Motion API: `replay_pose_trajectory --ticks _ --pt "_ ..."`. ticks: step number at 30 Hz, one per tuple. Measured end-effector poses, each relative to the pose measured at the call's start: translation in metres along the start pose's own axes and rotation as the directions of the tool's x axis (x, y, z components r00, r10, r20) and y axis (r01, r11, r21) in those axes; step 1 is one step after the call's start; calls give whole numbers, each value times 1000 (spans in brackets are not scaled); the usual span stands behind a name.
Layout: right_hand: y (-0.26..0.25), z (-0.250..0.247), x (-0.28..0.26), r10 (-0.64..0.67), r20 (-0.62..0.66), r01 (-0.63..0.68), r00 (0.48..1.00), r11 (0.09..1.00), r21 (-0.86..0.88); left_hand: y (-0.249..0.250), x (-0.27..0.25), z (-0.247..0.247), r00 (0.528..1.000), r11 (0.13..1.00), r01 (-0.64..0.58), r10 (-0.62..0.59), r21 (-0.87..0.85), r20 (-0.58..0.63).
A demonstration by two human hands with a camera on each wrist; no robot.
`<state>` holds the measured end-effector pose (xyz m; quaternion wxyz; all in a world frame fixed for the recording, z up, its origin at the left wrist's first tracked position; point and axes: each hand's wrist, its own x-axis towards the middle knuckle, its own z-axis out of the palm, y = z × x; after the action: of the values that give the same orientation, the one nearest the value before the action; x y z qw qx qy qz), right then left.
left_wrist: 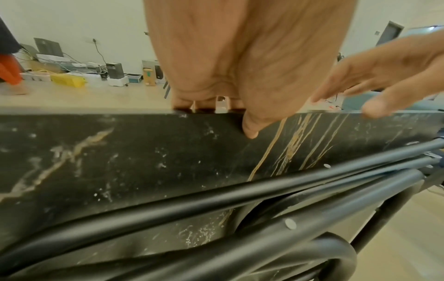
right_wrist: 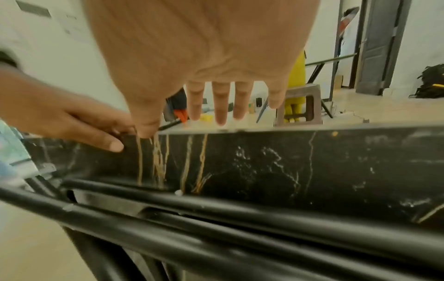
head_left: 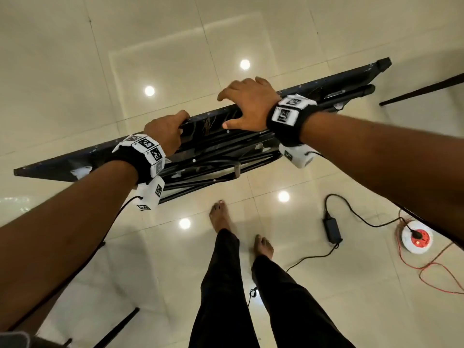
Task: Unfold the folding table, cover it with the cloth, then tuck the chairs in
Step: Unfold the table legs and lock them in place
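Hands meet along the upper edge of the folding table (head_left: 206, 136), which stands on edge on the tiled floor (head_left: 75, 71), still folded, tilted a little toward us. We see its black marbled panel with tan and white veins facing us, and the black tubular legs (head_left: 200, 169) lying flat against that panel. Our left hand (head_left: 167, 133) grips the top edge: in the left wrist view its fingers (left_wrist: 182, 102) curl over the far side of the edge while the thumb presses on the near face. Our right hand (head_left: 247, 104) sits just beside it on the same edge; in the right wrist view its fingers (right_wrist: 221, 106) are straight and spread, reaching past the edge without curling round it, and only the thumb touches the near face. So the left holds the panel, the right is released and merely rests there. Bare feet (head_left: 223, 217) stand on the floor just behind the table. To our right on the floor lie a black power adapter (head_left: 332, 227) with its cable and a round white and red extension reel (head_left: 415, 237) with red wire. Cloth is not in view, and we cannot tell whether the dark bars at the frame's edges belong to chairs.
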<state>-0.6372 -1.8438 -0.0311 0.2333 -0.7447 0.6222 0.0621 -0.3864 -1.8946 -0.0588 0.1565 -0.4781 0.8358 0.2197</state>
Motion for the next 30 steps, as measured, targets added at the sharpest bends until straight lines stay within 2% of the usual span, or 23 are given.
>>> replay_pose_trajectory --ticks 2,3,9,11,12,15,16,18,19,21,23,26,30 --pt "4 9 10 -6 159 10 987 1000 -22 1 -5 5 1000 1000 8 -9 -22 -20" --pt "5 15 12 -2 179 7 984 1000 -26 2 -7 8 999 1000 8 -9 -28 -31" --pt "4 41 15 72 5 -72 997 996 -43 9 -26 31 992 997 21 -12 68 -127" --pt "7 44 14 71 -22 -72 997 996 -44 19 -34 40 984 1000 1 4 31 -181" --pt "7 44 16 67 -30 -68 997 997 -46 25 -41 44 968 999 -40 40 6 -249" --pt "6 41 20 79 -20 -79 997 996 -36 47 -60 60 869 978 -209 196 22 -454" --pt "5 39 22 86 -11 -86 996 996 -29 54 -64 65 869 972 -233 226 39 -440" --pt "4 38 25 85 0 -85 996 996 -12 63 -72 77 933 977 -201 212 66 -290" --pt "5 38 26 87 0 -87 996 996 -10 63 -72 84 963 985 -149 163 83 -212" --pt "4 37 27 94 2 -94 996 996 -4 59 -69 96 992 995 -33 44 95 -118" --pt "5 38 28 98 -1 -98 995 995 -8 54 -62 101 997 997 49 -45 63 -57" --pt "5 42 28 94 -29 -96 995 994 -54 54 -48 104 993 993 116 -115 -7 8" --pt "7 45 31 83 -61 -88 995 992 -87 62 -44 108 986 985 165 -165 -50 7"
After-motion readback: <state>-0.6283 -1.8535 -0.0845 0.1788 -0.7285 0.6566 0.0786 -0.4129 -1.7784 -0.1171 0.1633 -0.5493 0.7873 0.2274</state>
